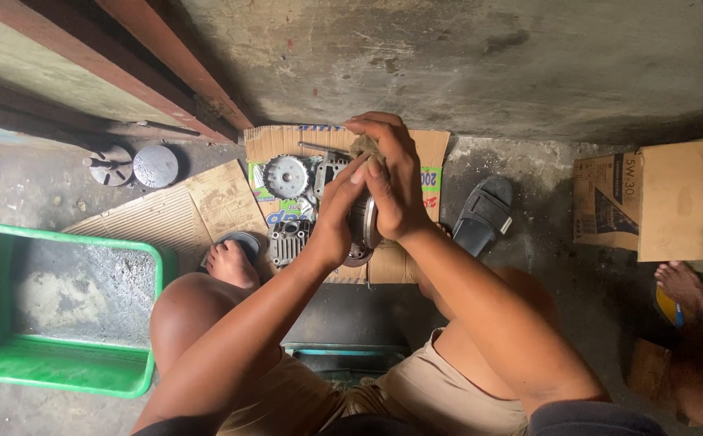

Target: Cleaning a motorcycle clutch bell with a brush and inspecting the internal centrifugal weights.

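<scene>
My left hand [331,222] grips a round grey metal engine part [364,224] from the left side. My right hand [392,182] wraps over the part from above and presses a small brownish rag [364,146] against its top with the fingertips. Both hands are held up in front of me, above a sheet of cardboard [428,153] on the floor. On that cardboard lie a toothed metal disc [285,175] and a finned grey casting [288,241], just left of my hands.
A green plastic tub [69,367] stands at left. Two round metal pieces [133,165] lie near the wooden frame. A dark sandal [483,215] is right of the cardboard. A cardboard box [650,202] and another person's foot [681,284] are at right.
</scene>
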